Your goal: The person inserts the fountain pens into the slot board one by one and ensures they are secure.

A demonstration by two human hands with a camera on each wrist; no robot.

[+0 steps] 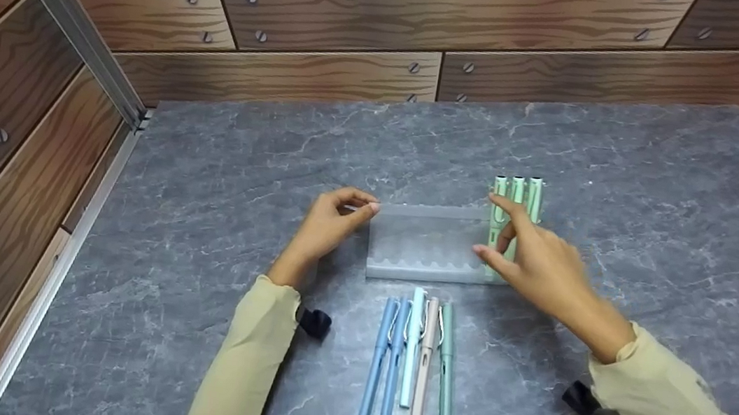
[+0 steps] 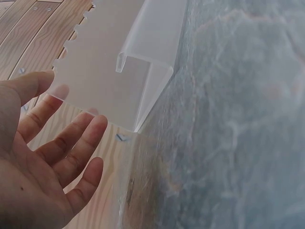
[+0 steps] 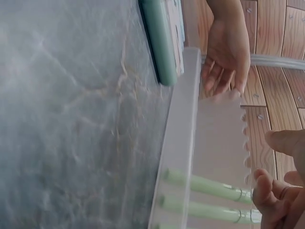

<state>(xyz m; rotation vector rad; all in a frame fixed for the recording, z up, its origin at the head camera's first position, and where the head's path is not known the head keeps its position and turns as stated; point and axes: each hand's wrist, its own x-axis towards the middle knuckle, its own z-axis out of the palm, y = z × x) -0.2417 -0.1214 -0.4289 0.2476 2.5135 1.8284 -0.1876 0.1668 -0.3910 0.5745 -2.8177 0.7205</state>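
A frosted clear pen holder (image 1: 433,236) with a notched edge stands on the table. My left hand (image 1: 332,224) pinches its upper left corner between thumb and index finger; the other fingers spread loosely in the left wrist view. Three light green pens (image 1: 500,188) lie side by side in the holder's right end, tops sticking out past its back edge. My right hand (image 1: 542,264) is over these pens, thumb and index finger apart. Its index fingertip is right at the leftmost pen's clip, and the palm hides part of the other pens and the holder's right corner.
In front of the holder lie two blue pens (image 1: 378,357), a pale aqua pen (image 1: 411,353), a greyish-pink pen (image 1: 423,369) and a dark green pen (image 1: 446,372), roughly parallel. Wood-patterned walls (image 1: 365,16) border the grey marbled table (image 1: 199,215) at the back and left.
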